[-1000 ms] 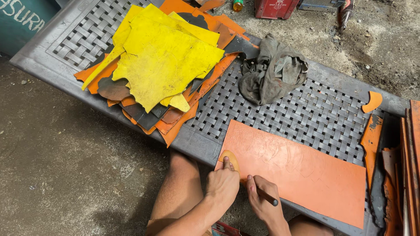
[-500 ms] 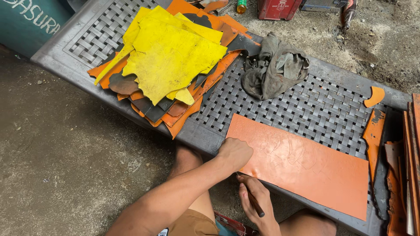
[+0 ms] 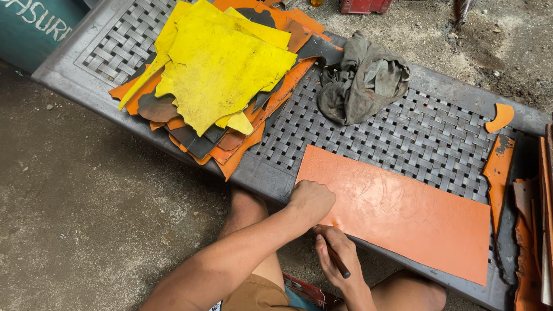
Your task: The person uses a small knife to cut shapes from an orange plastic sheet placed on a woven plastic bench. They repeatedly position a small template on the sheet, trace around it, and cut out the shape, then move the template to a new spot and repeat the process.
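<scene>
From the head camera, a grey plastic bench (image 3: 368, 132) with a woven lattice top runs from the far left to the near right over rough concrete ground (image 3: 86, 219). On its near right part lies a long orange leather sheet (image 3: 403, 213), flat, with faint traced outlines on its surface; its near edge runs along the bench's near edge. The left hand (image 3: 311, 200) is closed into a loose fist, its fingers curled and pressed together, and it rests on the near left corner of the orange leather sheet, holding it down; whether anything lies under the fist cannot be told. The right hand (image 3: 337, 256) sits just near of the sheet's edge, below the left hand, with its fingers pinching a dark pen-like tool (image 3: 339, 266) that slants toward the person; its tip is hidden by the fingers. The person's bare knees show under both forearms. On the far left of the bench a heap of leather scraps (image 3: 230, 132) in orange and dark tones is topped by a large yellow hide piece (image 3: 222, 75). Right of the heap, well apart from the hands, lies a crumpled grey rag (image 3: 360, 78). At the right end are a small curved orange offcut (image 3: 499, 117) and narrow orange strips (image 3: 500, 173).
</scene>
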